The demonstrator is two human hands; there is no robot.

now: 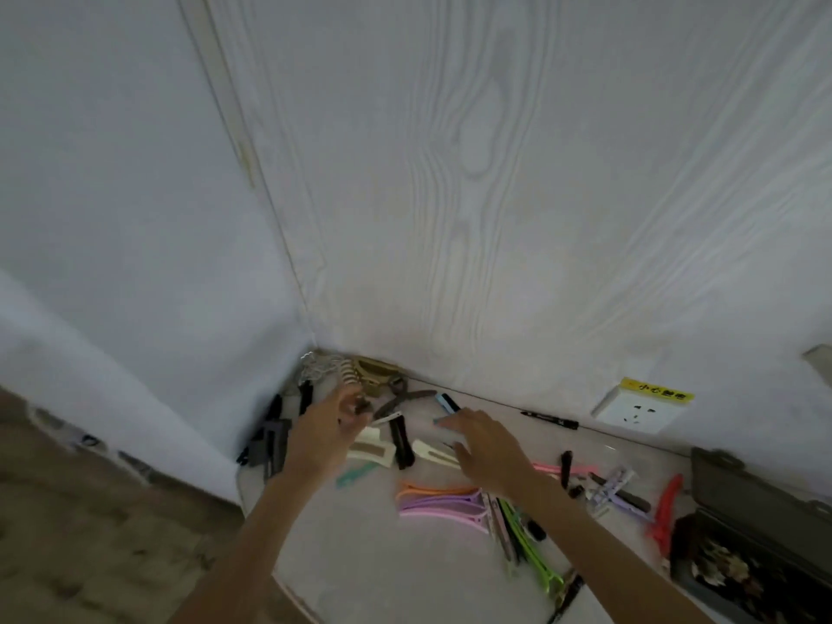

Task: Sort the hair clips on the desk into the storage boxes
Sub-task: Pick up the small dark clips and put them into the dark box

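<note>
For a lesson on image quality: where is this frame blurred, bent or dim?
Head view: motion blur smears the left hand and the floor at lower left; the wide lens bows the wall corner; light is dim and flat, with soft shadow where the desk meets the wall; the storage box at the right edge is dark.

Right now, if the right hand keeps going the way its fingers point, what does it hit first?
Probably the blue and black clip lying just past the fingertips of the right hand, near the wall. Depth is unclear, so the hand might pass above it and reach the wall instead.
</note>
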